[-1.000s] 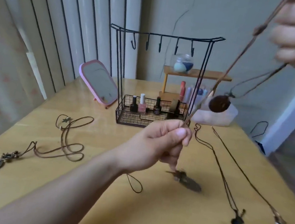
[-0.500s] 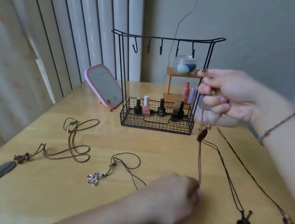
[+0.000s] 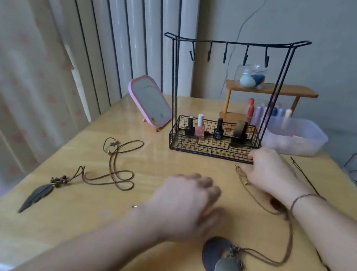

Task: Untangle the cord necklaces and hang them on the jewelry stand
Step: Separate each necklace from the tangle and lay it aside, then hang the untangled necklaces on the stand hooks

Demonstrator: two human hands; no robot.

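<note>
The brown cord necklace with two round flat discs (image 3: 225, 266) lies spread out on the yellow wooden table (image 3: 96, 220), and none of the hooks on the black wire jewelry stand (image 3: 233, 49) holds a necklace yet, so I think the untangling step is in hand. The right hand (image 3: 269, 171) rests on the top end of its cord near the stand's basket, but I cannot tell if it pinches it. The left hand (image 3: 186, 203) is blurry with loosely bent fingers and seems to hold nothing; next, I think, the cord loop must be lifted onto a hook.

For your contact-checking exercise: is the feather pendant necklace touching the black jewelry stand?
Apart. The head view shows the feather pendant necklace lying left of the jewelry stand, with bare table between them.
</note>
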